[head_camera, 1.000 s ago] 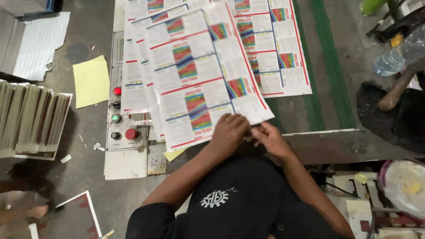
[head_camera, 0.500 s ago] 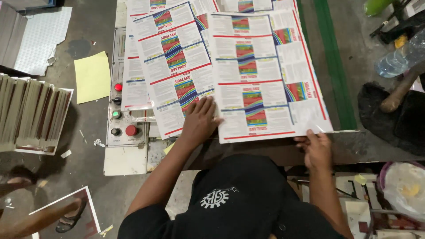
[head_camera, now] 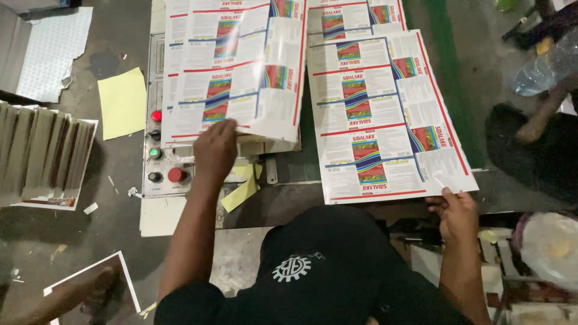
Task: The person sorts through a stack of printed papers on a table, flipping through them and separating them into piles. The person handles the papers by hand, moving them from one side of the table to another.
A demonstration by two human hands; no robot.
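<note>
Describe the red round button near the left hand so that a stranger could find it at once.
Start at the grey control panel left of the printed sheets. Below the left hand sits the red button, on the bottom row. It is the biggest knob there, larger than the small red light above.

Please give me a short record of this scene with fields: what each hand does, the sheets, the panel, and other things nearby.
left hand: grips the near edge of the left printed sheet
right hand: holds the near right corner of the right printed sheet
sheets: glossy, with rows of coloured labels, lying side by side
control panel: red and green buttons, left of the left hand
floor: yellow paper
</note>
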